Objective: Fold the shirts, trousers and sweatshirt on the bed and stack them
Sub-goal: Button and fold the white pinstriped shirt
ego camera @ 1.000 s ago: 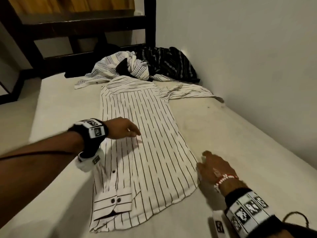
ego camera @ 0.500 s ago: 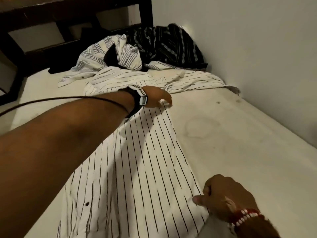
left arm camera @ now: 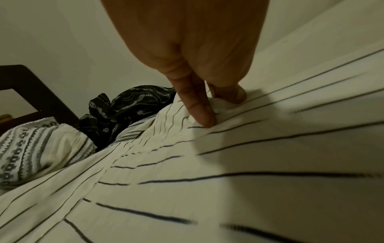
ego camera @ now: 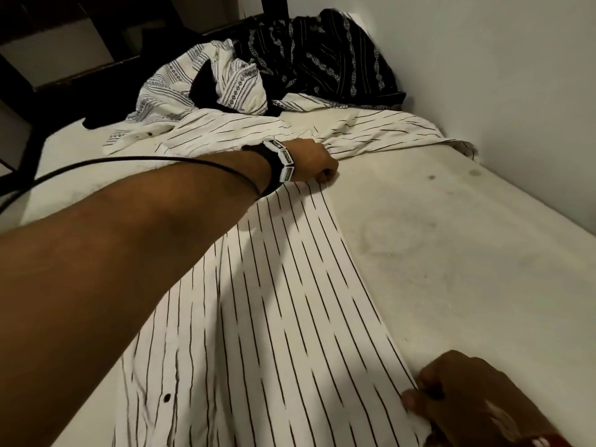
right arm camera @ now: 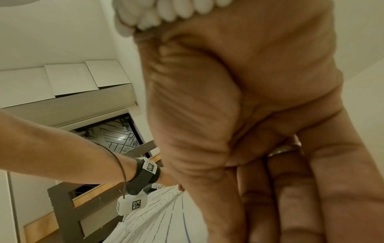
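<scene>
A white shirt with thin black stripes [ego camera: 283, 301] lies flat along the bed, its right sleeve [ego camera: 380, 130] spread toward the wall. My left hand [ego camera: 317, 169] reaches far up the shirt's right edge and pinches a fold of the striped cloth [left arm camera: 216, 108] between thumb and fingers near the sleeve. My right hand [ego camera: 429, 395] grips the same edge near the hem at the bottom right. In the right wrist view the right hand's curled fingers [right arm camera: 290, 197] fill the frame and the striped shirt [right arm camera: 158, 220] shows below.
A white patterned garment [ego camera: 200, 85] and a black patterned garment [ego camera: 322, 56] lie bunched at the head of the bed. A wall [ego camera: 483, 75] runs close along the right. Dark bed frame [ego camera: 96, 59] stands at the back left. Bare mattress [ego camera: 451, 253] lies right of the shirt.
My left hand has moved from the shirt's middle up to its right edge by the sleeve and taken hold of it. My right hand has closed on the edge near the hem.
</scene>
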